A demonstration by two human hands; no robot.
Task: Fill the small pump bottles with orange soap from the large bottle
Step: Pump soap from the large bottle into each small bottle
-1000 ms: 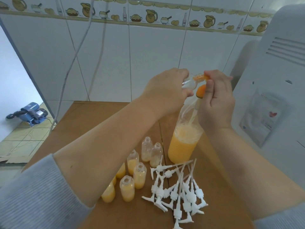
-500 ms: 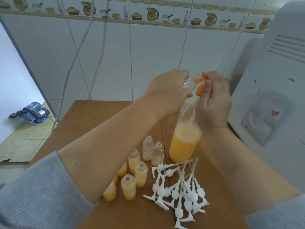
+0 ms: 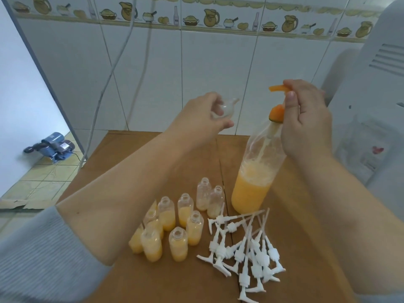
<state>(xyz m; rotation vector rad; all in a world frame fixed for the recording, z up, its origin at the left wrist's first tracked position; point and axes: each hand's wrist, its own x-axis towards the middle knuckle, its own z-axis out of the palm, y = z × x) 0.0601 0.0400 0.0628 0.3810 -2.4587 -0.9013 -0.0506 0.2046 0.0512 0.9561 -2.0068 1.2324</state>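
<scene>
Wooden table (image 3: 166, 287) against white tiled wall (image 3: 207, 79).

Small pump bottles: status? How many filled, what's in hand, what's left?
Done: about eight uncapped small bottles stand on the table partly filled with orange soap; the exact count is hidden by the forearm. In hand: left hand holds a clear small bottle; right hand grips the large bottle's orange pump. Left: two back bottles are barely filled, and the white pump tops lie unfitted.
</scene>
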